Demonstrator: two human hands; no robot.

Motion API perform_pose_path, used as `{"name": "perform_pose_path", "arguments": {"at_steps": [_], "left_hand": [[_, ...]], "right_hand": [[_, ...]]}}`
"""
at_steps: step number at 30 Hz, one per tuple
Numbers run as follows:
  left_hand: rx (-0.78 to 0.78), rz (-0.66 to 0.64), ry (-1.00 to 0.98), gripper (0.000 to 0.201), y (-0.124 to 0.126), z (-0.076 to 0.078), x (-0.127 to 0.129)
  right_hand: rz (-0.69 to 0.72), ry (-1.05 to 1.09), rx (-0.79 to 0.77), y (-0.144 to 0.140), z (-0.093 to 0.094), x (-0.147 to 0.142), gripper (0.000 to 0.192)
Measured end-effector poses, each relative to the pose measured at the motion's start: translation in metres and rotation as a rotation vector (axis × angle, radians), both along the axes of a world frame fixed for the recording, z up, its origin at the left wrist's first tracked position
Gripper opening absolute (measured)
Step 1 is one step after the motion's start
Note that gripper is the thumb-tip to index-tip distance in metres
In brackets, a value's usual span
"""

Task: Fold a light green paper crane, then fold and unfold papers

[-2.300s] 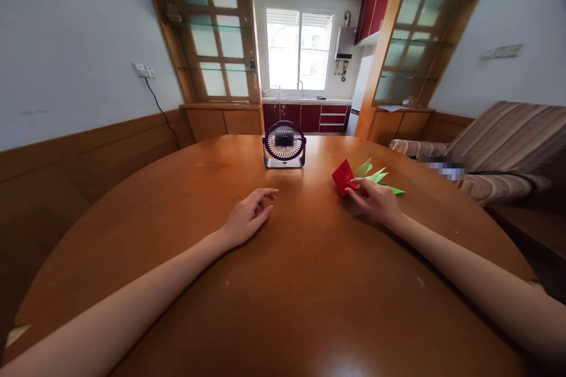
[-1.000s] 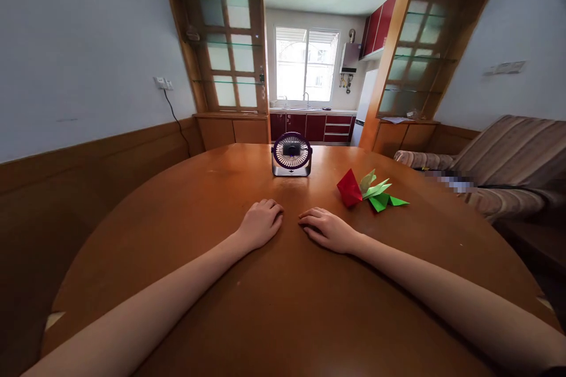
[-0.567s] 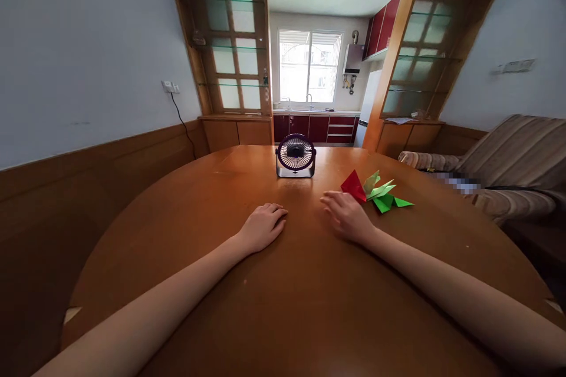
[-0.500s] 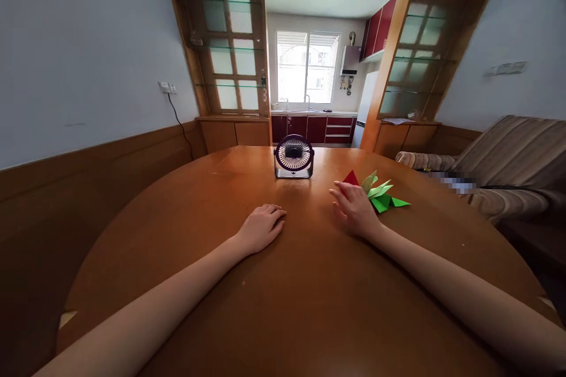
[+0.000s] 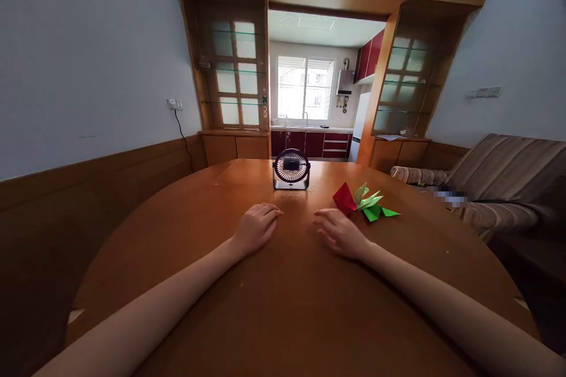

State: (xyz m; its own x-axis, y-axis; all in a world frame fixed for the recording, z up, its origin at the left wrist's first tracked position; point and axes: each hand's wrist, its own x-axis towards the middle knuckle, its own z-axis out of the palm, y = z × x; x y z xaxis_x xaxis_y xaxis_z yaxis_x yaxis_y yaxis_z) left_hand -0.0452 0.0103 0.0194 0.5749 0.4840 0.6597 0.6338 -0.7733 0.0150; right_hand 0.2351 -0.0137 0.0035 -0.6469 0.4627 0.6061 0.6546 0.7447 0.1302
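From the head camera I see both bare hands resting palm-down on the round wooden table (image 5: 274, 318), forearms stretched out from the near edge. The left hand (image 5: 255, 228) lies a little left of centre, its fingers (image 5: 269, 211) loosely curled with the tips on the wood, closed on nothing. The right hand (image 5: 339, 232) lies a little right of centre, fingers (image 5: 322, 219) spread and relaxed, pointing far and slightly left, also gripping nothing.

The red origami flower (image 5: 344, 199) lies on the table just beyond the right hand, far and slightly right of its knuckles. I see a narrow strip of bare wood between the fingers and the red paper, so they are near but not touching (the gap is slim, yet I can make it out). Joined to the flower's right side is the green folded-paper stem and leaves (image 5: 372, 205), a paler green piece on top and a brighter green one fanning out to the right. The left hand is well apart from the whole paper figure.

Farther back, near the centre of the table, a small dark purple desk fan (image 5: 291, 169) stands upright, facing me. Off to the right, beyond the table, I see a striped sofa (image 5: 499, 179).
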Motion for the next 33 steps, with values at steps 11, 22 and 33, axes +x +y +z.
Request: {"name": "perform_pose_path", "arguments": {"at_steps": [11, 22, 33], "left_hand": [[-0.194, -0.231, 0.246, 0.023, -0.035, -0.008, 0.038], [-0.185, -0.045, 0.287, 0.025, -0.030, -0.011, 0.035], [-0.240, -0.013, 0.282, 0.027, -0.025, -0.012, 0.030]], "right_hand": [[0.192, -0.064, -0.352, -0.019, -0.003, -0.025, 0.032], [0.184, -0.141, -0.304, -0.019, 0.000, -0.024, 0.037], [-0.449, 0.153, 0.114, 0.016, 0.008, 0.060, 0.052]]}}
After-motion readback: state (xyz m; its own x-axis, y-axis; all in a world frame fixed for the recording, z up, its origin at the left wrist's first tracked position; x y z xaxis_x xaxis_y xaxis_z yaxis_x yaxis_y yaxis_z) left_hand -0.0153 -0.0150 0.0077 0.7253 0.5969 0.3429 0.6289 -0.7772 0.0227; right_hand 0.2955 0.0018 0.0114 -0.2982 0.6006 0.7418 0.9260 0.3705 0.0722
